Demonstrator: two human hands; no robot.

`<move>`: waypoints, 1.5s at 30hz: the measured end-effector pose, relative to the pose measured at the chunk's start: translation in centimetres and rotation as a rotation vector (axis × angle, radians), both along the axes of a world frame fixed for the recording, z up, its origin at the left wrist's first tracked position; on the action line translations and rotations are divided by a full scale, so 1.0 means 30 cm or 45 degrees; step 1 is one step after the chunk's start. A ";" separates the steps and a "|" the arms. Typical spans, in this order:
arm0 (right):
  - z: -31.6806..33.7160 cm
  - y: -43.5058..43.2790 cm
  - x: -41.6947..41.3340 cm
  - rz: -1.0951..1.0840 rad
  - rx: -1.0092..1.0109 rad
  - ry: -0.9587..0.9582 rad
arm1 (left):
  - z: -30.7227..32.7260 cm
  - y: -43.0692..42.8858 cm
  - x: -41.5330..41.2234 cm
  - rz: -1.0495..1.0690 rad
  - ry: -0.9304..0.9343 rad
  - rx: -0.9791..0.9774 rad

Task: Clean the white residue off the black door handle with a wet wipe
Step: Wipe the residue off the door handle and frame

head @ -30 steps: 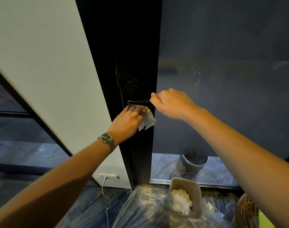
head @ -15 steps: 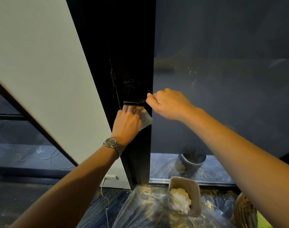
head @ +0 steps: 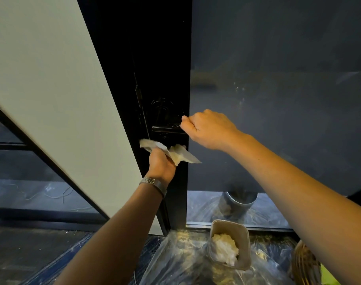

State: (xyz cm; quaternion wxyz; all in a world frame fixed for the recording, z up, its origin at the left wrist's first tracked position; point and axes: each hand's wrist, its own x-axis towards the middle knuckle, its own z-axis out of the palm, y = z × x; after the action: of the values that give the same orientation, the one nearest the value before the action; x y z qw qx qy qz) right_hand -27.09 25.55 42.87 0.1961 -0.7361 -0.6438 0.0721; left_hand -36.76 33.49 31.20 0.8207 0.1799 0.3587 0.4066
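The black lever door handle (head: 165, 128) sticks out level from the black door frame (head: 154, 58), with faint pale specks near its right end. My right hand (head: 206, 128) is closed around that right end. My left hand (head: 161, 164), with a wristwatch on the wrist, holds a crumpled white wet wipe (head: 175, 152) just below the handle, a little apart from it. The wipe spreads out to both sides of my fingers.
A dark glass panel (head: 278, 99) with faint white splashes fills the right. A white wall (head: 41, 79) stands on the left. On the floor lie clear plastic sheeting (head: 175, 262), a beige tub (head: 245, 233) with used wipes, a grey bin (head: 239, 202) and a wicker basket (head: 303, 264).
My left hand has dropped from against the handle's underside to just below it, and the wipe has opened out. My right hand has kept its grip on the handle's end.
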 end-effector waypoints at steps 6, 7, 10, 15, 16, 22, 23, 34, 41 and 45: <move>0.001 0.001 0.001 0.007 -0.004 0.005 | -0.026 0.012 -0.011 -0.153 -0.012 0.043; 0.001 0.001 0.002 0.008 -0.005 0.007 | -0.031 0.025 -0.025 -0.081 0.067 0.043; 0.000 0.000 0.001 0.004 -0.006 0.011 | -0.025 0.071 -0.061 0.047 0.349 0.145; 0.003 0.003 0.002 0.006 -0.012 0.021 | 0.032 -0.026 -0.068 0.210 1.104 0.625; 0.003 0.002 0.003 0.005 -0.012 0.018 | 0.035 -0.045 -0.069 0.237 1.165 0.704; 0.000 0.003 0.003 0.015 -0.007 0.000 | 0.042 -0.045 -0.074 0.309 1.344 1.087; -0.001 0.003 0.003 0.014 -0.006 0.000 | 0.038 -0.041 -0.080 0.300 1.374 1.183; -0.005 0.003 0.007 0.007 0.001 0.007 | 0.051 0.014 -0.111 -0.010 1.815 1.906; -0.004 0.004 0.005 0.006 -0.005 0.005 | 0.080 0.011 -0.083 -0.125 1.769 2.028; -0.004 0.001 0.006 0.004 0.003 -0.013 | 0.088 -0.005 -0.075 -0.040 1.736 1.824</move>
State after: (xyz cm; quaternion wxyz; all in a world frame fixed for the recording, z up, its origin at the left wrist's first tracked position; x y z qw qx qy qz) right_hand -26.91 25.59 42.74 0.1935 -0.7352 -0.6461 0.0679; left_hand -39.02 33.34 33.84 0.1411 0.8345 0.4213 0.3260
